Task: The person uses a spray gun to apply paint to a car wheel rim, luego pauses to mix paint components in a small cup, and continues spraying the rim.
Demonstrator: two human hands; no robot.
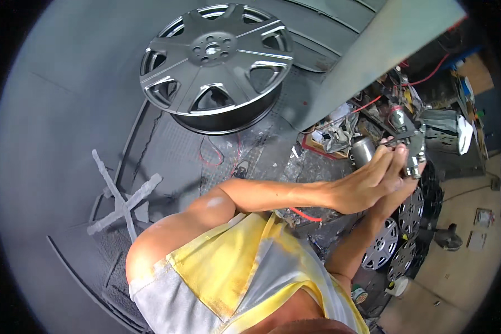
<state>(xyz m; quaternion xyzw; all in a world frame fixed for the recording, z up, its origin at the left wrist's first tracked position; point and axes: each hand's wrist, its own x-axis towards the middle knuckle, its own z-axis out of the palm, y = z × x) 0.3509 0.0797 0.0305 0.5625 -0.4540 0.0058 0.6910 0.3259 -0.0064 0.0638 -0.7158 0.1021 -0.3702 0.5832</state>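
Spray gun of silver metal [415,149], raised at right, has the left hand's [366,186] fingers curled onto it, the mostly hidden right hand's [407,190] grip untellable; probably stiff, heavyish, slick—hold by handle.

Fairly bright light glints along the wheel [222,75] left of my left grip [367,186], its barrel in shadow. Right of my grip, the wall [462,261] looks warmer and bends; my view's corners go black.
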